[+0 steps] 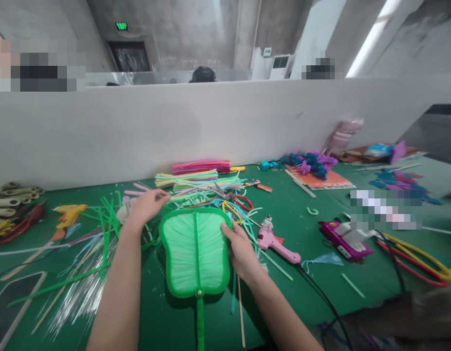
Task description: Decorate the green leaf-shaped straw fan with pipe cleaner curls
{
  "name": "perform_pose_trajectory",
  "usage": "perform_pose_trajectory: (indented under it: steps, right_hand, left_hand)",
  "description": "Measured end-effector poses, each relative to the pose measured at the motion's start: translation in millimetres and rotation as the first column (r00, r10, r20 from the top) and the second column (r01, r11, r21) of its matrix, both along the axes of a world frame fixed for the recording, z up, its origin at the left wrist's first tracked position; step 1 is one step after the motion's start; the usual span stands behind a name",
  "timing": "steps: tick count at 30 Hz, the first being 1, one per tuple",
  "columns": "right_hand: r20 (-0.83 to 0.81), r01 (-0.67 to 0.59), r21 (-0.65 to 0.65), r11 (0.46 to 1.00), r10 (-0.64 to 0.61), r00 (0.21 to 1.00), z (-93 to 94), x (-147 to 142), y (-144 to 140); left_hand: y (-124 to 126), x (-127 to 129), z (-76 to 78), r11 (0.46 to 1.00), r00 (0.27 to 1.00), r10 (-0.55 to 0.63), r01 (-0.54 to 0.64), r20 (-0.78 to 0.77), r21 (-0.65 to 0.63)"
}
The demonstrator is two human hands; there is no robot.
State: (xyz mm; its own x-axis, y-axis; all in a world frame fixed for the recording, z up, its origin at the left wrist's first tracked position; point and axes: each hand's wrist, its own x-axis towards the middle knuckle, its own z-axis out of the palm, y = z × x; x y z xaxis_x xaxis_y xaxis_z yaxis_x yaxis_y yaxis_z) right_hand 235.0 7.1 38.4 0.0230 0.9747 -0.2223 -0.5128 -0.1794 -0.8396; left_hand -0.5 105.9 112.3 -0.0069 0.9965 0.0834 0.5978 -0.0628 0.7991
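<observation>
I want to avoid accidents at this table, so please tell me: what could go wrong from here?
First, the red-handled scissors lie just beyond the green fan with their blades bare; the left hand might brush them if it reaches across. Second, the pink glue gun lies near the right hand, which holds the fan; its tip might burn or mark something if hot, but heat cannot be seen.

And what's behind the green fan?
Past the top of the green fan lie red-handled scissors and bundled pastel strips on the table. What it directly covers is hidden.
</observation>
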Motion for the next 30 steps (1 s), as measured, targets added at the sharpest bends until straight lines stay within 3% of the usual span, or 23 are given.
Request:
perform_pose_trajectory:
  steps: [4, 9, 15, 21, 27, 30]
  right_hand:
    - [-0.013, 0.011, 0.002, 1.0, -0.011, 1.0, 1.1, -2, -1]
    - [-0.018, -0.012, 0.0, 1.0, 0.012, 1.0, -2.7, -8, -8]
    - [-0.016, -0.072, -0.037, 0.997, 0.072, 0.997, -12.4, -20, -17]
    - [0.004, -0.138, -0.087, 0.987, 0.139, 0.99, -20.3, -26, -19]
    - [0.202, -0.063, -0.062, 0.996, 0.074, 0.977, -35.9, -21, -18]
    - [0.317, -0.036, -0.006, 0.999, 0.036, 0.948, -41.2, -17, -16]
  left_hand:
    - [-16, 17, 3.1, 0.986, 0.988, -0.153, 0.155, 0.026, -0.062]
    - [-31, 33, -6.1, 0.914, 0.94, -0.321, 0.339, 0.116, -0.224]
    - [-34, 13, -35.1, 0.843, 0.923, -0.266, 0.363, 0.279, -0.397]
    - [-32, 6, -62.3, 0.81, 0.919, -0.19, 0.345, 0.345, -0.473]
    - [-35, 8, -69.4, 0.805, 0.921, -0.155, 0.327, 0.356, -0.495]
    - [-38, 4, -70.9, 0.83, 0.924, -0.113, 0.29, 0.365, -0.476]
